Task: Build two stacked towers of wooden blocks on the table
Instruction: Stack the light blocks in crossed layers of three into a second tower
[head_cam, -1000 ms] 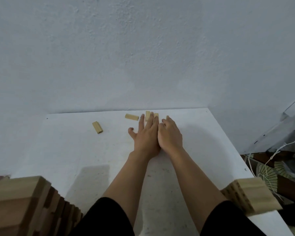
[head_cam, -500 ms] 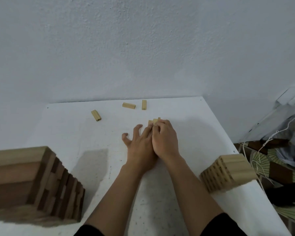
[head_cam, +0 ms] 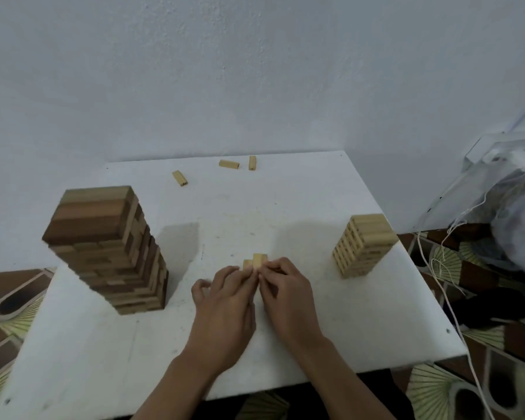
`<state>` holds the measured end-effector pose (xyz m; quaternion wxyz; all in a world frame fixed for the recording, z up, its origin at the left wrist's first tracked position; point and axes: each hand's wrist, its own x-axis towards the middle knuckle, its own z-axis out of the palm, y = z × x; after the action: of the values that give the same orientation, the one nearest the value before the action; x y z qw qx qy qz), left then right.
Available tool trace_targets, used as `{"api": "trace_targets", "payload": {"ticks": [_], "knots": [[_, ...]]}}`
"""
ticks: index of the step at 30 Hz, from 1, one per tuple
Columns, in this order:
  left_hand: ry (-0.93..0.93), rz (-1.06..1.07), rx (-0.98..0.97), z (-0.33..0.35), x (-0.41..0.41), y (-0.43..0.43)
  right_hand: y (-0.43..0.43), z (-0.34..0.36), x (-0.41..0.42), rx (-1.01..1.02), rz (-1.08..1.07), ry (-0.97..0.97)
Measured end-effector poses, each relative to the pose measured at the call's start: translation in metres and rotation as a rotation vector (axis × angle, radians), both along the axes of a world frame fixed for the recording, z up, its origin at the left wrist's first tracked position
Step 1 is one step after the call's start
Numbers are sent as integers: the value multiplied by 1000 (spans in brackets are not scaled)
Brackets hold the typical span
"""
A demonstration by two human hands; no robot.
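1. Wood, pale: a couple of small pale blocks (head_cam: pixel 256 262) sit at my fingertips. I can't tell whether they rest on the table (head_cam: pixel 255 344) or are just off it.
2. My right hand (head_cam: pixel 285 289) pinches them from the right. My left hand (head_cam: pixel 225 301) curls its fingertips against their left side, thumb held apart. The two hands touch.
3. Done: the dark tower (head_cam: pixel 109 247) stands well to the left of my left hand, tall, many layers. The light tower (head_cam: pixel 362 245) stands to the right of my right hand, shorter.
4. Not done: three loose blocks (head_cam: pixel 229 164) lie flat, far ahead of my fingertips.
5. My read: late stage. The pale wood matches the light tower, so the held pair probably goes there, then the strays.
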<state>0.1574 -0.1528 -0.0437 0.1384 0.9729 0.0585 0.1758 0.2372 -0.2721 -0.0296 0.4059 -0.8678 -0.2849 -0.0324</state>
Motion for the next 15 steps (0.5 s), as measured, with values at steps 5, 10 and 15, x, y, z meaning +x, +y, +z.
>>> {"api": "trace_targets", "payload": {"ticks": [5, 10, 15], "knots": [[-21, -81, -81, 5, -29, -2, -20, 4, -33, 84, 25, 23], [-17, -118, -245, 7, -32, 6, -25, 13, -28, 107, 33, 121], [45, -135, -423, 10, -26, 19, -35, 19, -16, 36, 99, 174]]}}
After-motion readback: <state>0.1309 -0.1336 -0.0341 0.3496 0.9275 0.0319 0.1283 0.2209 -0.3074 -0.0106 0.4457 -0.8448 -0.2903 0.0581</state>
